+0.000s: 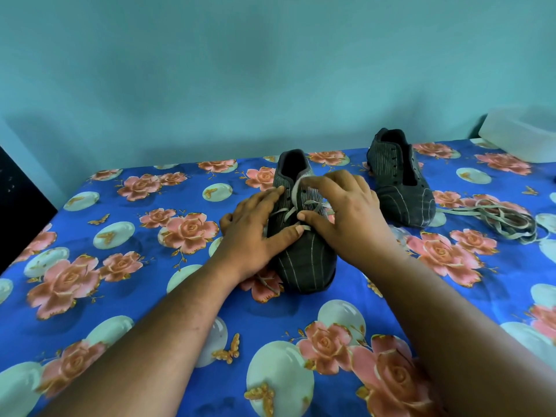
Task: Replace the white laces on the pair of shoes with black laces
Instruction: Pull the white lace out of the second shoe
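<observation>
While my left hand lies flat, fingers straight, steadying the near shoe, my right hand hides part of its white lace, index fingertip lifting a loop. The far-right shoe stands unlaced beside a pulled-out lace.

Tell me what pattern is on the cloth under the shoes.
Blue cloth printed with pink roses, pale bubbles and small gold butterflies, seen in the head view.
</observation>
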A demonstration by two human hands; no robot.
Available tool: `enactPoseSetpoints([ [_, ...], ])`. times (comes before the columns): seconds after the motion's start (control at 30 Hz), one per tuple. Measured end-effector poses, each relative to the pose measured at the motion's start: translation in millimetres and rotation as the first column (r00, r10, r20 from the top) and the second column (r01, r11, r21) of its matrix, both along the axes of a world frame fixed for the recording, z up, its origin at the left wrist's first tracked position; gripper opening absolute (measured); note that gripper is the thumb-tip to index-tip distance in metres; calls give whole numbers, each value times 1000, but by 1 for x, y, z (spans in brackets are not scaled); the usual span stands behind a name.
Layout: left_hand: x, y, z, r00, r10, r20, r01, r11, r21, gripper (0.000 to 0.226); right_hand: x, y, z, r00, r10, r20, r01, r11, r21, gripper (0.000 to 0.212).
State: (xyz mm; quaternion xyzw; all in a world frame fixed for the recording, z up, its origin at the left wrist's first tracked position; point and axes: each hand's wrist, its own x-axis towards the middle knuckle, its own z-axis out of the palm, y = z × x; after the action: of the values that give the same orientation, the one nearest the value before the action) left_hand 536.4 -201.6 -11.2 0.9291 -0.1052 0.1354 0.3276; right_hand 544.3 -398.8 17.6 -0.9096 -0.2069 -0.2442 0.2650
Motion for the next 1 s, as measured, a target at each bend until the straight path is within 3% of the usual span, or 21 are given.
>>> enactPoseSetpoints([
  [0.17, 0, 1, 1, 1000, 2, -8, -2, 1000, -3, 90, 0, 2, -1, 997, -1, 75, 3, 1000, -17, 26],
  [0.33, 0, 1, 1, 1000, 2, -17, -2, 1000, -5, 88, -5, 6, 3, 992, -17, 122, 26, 997, -69, 50],
  [0.43, -1, 1, 1, 1000, -3, -1, 3, 1000, -15, 88, -4, 9, -1, 991, -42, 127, 57, 991, -119, 31],
  [0.57, 0, 1, 0, 1000, -7, -7, 7, 999, -32, 89, -2, 6, -2, 978, -46, 203, 62, 995, -74, 22],
  [0.63, -1, 1, 0, 1000, -7, -9, 7, 1000, -30, 90, -3, 6, 1, 978, -37, 204, 40, 999, -11, 21],
  [0.73, -2, 0, 2, 1000, -6, -12, 6, 1000, -24, 91, -1, 3, 8, 985, -35, 167, -10, 966, 258, 21],
  [0.87, -3, 0, 4, 1000, -1, -22, 0, 1000, -28, 93, 10, -9, 13, 981, -153, 120, 45, 781, 623, 13],
  [0.93, -3, 0, 4, 1000, 5, -12, -5, 1000, -4, 94, 12, -13, 11, 978, -209, 16, 150, 749, 645, 11],
  [1.0, -4, -1, 5, 1000, 1, -8, -1, 1000, 4, 94, 11, -13, 4, 968, -248, -46, 236, 826, 512, 18],
])
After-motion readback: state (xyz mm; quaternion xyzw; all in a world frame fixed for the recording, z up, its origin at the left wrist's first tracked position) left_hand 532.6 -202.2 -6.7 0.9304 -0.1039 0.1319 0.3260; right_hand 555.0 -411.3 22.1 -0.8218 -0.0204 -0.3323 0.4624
